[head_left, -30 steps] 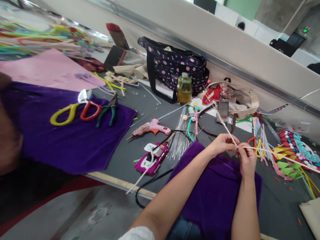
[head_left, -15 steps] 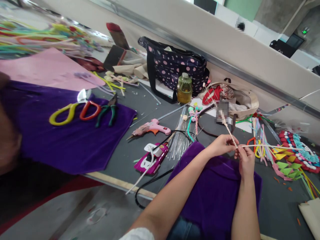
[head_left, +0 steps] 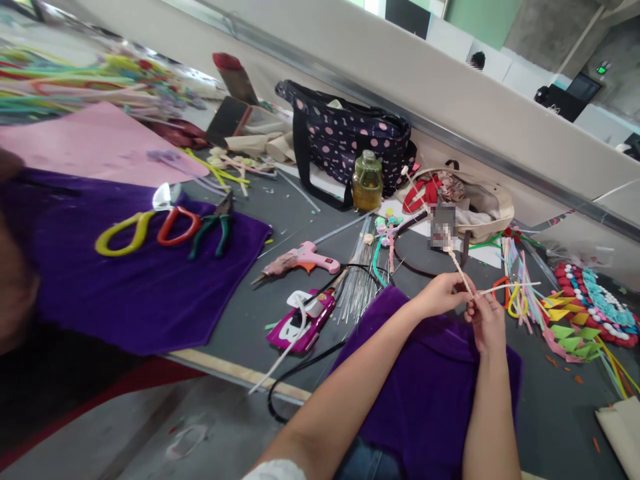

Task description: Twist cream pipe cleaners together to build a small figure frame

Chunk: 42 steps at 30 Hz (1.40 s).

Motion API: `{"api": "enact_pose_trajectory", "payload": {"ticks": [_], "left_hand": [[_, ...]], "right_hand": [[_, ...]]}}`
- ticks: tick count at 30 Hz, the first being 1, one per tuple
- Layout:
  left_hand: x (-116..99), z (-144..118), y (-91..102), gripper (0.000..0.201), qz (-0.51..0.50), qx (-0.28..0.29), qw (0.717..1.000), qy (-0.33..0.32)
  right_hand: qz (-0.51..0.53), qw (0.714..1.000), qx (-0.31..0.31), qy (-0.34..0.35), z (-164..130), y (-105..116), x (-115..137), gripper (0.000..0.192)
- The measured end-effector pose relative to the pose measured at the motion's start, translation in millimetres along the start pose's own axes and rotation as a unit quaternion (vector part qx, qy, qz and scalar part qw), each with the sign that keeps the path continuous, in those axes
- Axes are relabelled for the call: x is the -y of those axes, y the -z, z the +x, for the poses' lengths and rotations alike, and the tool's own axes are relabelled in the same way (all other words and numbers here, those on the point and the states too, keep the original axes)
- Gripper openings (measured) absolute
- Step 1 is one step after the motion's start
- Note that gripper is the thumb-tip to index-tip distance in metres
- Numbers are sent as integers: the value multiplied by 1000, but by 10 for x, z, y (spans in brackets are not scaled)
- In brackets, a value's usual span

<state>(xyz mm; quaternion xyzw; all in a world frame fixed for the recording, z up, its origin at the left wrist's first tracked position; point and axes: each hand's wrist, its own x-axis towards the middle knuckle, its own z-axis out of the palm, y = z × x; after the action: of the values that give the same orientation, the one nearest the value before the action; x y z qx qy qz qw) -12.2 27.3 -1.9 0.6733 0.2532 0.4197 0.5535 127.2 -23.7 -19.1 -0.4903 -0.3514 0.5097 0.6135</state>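
Observation:
My left hand [head_left: 444, 293] pinches a pale pipe cleaner stem [head_left: 461, 268], which rises up and to the left towards a pixelated patch. Close beside it, my right hand [head_left: 487, 321] is closed with fingertips together where a second pale pipe cleaner strand [head_left: 515, 287] crosses the stem. That strand sticks out to the right with a loose end. Both hands meet above a purple cloth [head_left: 425, 380] spread over the lap and table edge. The exact joint between the strands is hidden by the fingers.
Left of my hands lie a pink glue gun [head_left: 300, 260], a magenta power strip [head_left: 303, 323] and clear sticks [head_left: 357, 287]. Scissors [head_left: 173, 223] and pliers [head_left: 215, 230] rest on another purple cloth [head_left: 150, 300]. A bottle [head_left: 367, 180] stands by a patterned bag [head_left: 345, 137]. Another person's arm [head_left: 15, 267] is far left.
The strand's loose end on the right now looks much shorter and reaches less far. Both hands stay together at nearly the same place. The whole view has shifted slightly.

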Motion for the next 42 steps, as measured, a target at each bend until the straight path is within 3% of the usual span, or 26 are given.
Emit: {"api": "enact_pose_trajectory", "payload": {"ticks": [10, 19, 32, 42], "left_hand": [[-24, -9, 23, 40, -234, -19, 969, 82], [-72, 4, 68, 43, -281, -10, 953, 114], [2, 18, 42, 43, -246, -38, 963, 106], [35, 26, 43, 44, -236, -43, 965, 106]], "right_hand": [[-38, 983, -45, 174, -58, -33, 69, 13], [-69, 978, -67, 184, -83, -79, 69, 19], [-107, 969, -71, 210, -101, -97, 84, 19], [-99, 976, -63, 183, -94, -108, 66, 20]]}}
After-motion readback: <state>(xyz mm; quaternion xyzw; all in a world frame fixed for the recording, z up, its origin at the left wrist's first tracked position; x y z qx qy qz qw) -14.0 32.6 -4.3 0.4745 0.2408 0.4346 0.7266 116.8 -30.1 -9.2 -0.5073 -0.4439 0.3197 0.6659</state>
